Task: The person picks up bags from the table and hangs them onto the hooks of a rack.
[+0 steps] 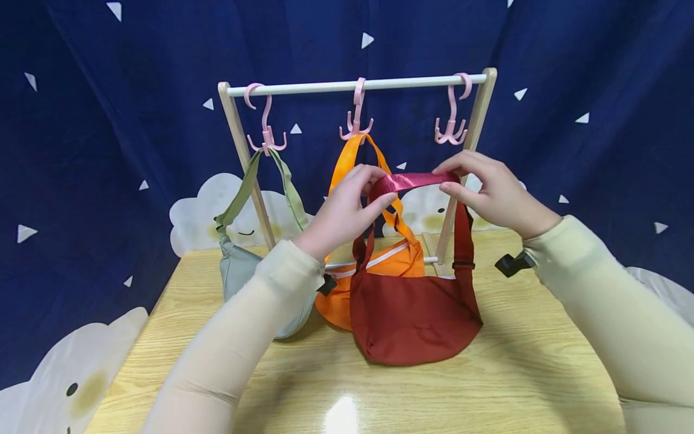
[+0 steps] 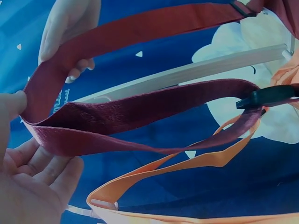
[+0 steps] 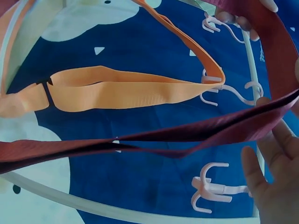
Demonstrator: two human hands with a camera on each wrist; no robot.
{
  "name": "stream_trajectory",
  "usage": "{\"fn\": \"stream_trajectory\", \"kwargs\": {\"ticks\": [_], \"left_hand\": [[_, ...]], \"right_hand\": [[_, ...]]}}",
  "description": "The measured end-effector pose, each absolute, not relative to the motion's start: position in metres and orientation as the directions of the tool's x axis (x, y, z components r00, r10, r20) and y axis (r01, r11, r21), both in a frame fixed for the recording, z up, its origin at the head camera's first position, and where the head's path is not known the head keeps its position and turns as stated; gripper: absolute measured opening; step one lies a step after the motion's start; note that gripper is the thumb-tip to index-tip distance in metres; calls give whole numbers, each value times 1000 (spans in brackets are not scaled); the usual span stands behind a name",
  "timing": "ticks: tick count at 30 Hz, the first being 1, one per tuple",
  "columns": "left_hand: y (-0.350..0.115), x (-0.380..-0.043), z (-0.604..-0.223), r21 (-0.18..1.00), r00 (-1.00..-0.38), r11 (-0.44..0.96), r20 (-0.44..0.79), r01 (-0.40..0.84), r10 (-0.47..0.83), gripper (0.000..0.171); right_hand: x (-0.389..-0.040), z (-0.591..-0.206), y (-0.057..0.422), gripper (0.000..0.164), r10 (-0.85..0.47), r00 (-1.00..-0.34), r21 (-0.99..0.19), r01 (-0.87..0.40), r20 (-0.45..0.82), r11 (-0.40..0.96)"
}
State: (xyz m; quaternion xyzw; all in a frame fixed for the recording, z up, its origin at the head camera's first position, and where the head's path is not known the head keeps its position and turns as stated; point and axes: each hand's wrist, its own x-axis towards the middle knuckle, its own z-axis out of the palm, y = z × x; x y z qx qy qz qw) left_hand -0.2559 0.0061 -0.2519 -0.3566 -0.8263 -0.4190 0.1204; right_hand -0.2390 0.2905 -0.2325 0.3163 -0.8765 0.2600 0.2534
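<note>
A dark red shoulder bag (image 1: pixel 417 319) hangs in front of me by its strap (image 1: pixel 414 181), which both hands spread at the top. My left hand (image 1: pixel 347 208) pinches the strap's left bend between thumb and fingers. At the right bend, my right hand (image 1: pixel 485 187) grips it in the same way. The left wrist view shows the left thumb and fingers (image 2: pixel 56 172) around the strap (image 2: pixel 135 109). Behind the red bag an orange bag (image 1: pixel 333 301) hangs from the middle pink hook (image 1: pixel 356 120). The right pink hook (image 1: pixel 451 123) carries no bag, just above my right hand.
A rack with a white rail (image 1: pixel 314 87) and wooden legs (image 1: pixel 479 111) stands on the wooden table (image 1: pixel 303 392). On its left pink hook (image 1: pixel 265 135) hangs a pale green bag (image 1: pixel 238 271), partly behind my left arm. A dark blue curtain (image 1: pixel 135 90) covers the back.
</note>
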Motion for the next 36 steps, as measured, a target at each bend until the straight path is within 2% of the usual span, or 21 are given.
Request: {"fn": "stream_trajectory", "kwargs": {"ticks": [5,9,15,22,36], "left_hand": [[6,-258,-250,619,-712,364,532,696,457,38],[6,-259,-248,638,-724,357,525,683,446,38],[7,-260,-245,677,-751,344,504,650,428,39],[14,-261,-243,731,-771,279,515,623,374,36],[30,-272,-240,819,-813,152,491,553,312,32]], "right_hand": [[-239,-230,295,25,-348,-738,-403,-629,578,665],[-239,-228,298,25,-310,-763,-458,-605,567,652],[-241,-227,299,24,-279,-781,-502,-587,559,635],[-242,-226,296,25,-208,-807,-609,-562,553,560],[-239,-223,285,12,-55,-825,-741,-532,562,410]]}}
